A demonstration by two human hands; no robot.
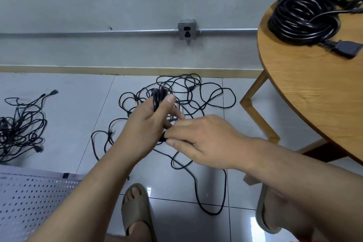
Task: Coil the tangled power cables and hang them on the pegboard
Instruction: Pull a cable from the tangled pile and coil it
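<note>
A black cable [196,94] sprawls in loose, tangled loops across the tiled floor [68,124], in the middle of the scene. Above it the left hand [149,120] grips a small bunch of gathered loops [157,98], thumb pressed across them so they cannot spring apart. Just beside it, the right hand [204,141] pinches a strand, probably to feed the next turn. A second tangle [19,129] lies far left, not yet started. The pegboard [29,198] lies flat, near left. Finished coils [300,17] sit on the round table [314,94] at right, likely parked until hanging.
</note>
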